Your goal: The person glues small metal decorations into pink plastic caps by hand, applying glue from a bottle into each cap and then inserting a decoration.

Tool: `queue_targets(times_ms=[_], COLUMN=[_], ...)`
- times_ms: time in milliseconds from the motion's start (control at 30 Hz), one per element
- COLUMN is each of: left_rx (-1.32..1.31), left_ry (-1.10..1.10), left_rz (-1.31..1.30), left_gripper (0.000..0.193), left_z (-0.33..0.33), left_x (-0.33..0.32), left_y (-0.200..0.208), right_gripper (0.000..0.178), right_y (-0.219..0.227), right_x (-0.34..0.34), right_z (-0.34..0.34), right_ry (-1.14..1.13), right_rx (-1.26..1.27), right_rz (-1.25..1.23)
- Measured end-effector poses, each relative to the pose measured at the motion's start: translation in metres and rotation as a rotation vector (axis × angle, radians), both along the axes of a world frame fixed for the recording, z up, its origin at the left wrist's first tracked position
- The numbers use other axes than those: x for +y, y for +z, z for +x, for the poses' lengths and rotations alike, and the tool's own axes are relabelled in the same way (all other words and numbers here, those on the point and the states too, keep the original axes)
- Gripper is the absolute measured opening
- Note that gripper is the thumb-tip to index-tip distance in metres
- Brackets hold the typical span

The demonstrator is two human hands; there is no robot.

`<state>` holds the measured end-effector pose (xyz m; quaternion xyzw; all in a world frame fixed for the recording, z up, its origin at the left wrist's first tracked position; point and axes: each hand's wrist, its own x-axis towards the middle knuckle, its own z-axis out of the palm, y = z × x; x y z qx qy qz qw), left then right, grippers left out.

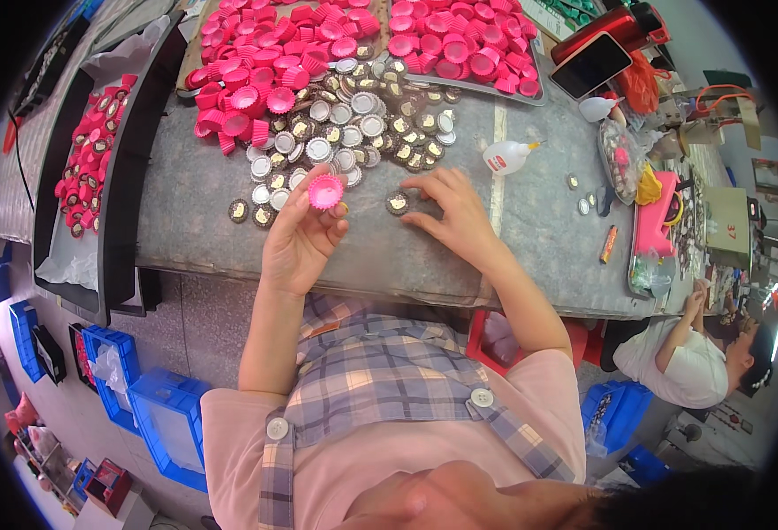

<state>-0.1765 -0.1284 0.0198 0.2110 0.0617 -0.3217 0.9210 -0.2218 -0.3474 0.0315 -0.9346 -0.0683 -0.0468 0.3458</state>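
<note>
My left hand (299, 231) is closed on a small pink fluted cup (325, 192), held above the table with its hollow side showing. On the tabletop to the right lies a dark round cap with a crimped rim and a pale picture (397, 203). My right hand (449, 212) has its thumb and forefinger spread at either side of that cap; whether they touch it is hard to tell. Beyond both hands is a loose heap of similar caps (352, 135), some silver side up, some dark side up. A large pile of pink fluted cups (270, 53) rises behind them.
At far right a tray (530, 95) holds more pink cups. A white glue bottle (506, 157) stands right of my right hand, with a phone (592, 65) beyond. To the left is a black bin (130, 177) of pink pieces. Another person (685, 358) sits at right.
</note>
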Motion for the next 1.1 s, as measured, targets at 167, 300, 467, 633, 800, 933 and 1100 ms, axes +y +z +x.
queue_targets(times_ms=[167, 300, 467, 633, 800, 933, 1100], left_rx=[-0.056, -0.082, -0.106, -0.168, -0.211, -0.241, -0.266], left_ry=[-0.050, -0.066, -0.079, -0.065, -0.062, -0.069, -0.081], left_rz=[0.057, 0.115, 0.168, 0.193, 0.207, 0.226, 0.223], left_gripper=[0.039, 0.036, 0.034, 0.034, 0.033, 0.033, 0.033], left_z=[-0.007, -0.012, -0.017, -0.020, -0.023, -0.024, -0.022], left_x=[-0.011, -0.017, -0.022, -0.024, -0.024, -0.023, -0.023], left_y=[0.002, 0.001, 0.009, 0.007, 0.010, 0.008, 0.006], right_gripper=[0.031, 0.029, 0.029, 0.029, 0.030, 0.031, 0.032], right_y=[-0.006, 0.020, 0.044, 0.042, 0.042, 0.041, 0.041], right_x=[0.001, 0.008, 0.027, 0.031, 0.033, 0.034, 0.034], right_z=[-0.001, -0.007, -0.009, -0.009, -0.009, -0.010, -0.008], right_ry=[0.010, -0.035, -0.002, -0.014, -0.005, -0.004, 0.002], right_rx=[-0.037, -0.030, -0.178, -0.197, -0.227, -0.239, -0.270], right_rz=[-0.061, 0.156, 0.164, 0.124, 0.098, 0.067, 0.042])
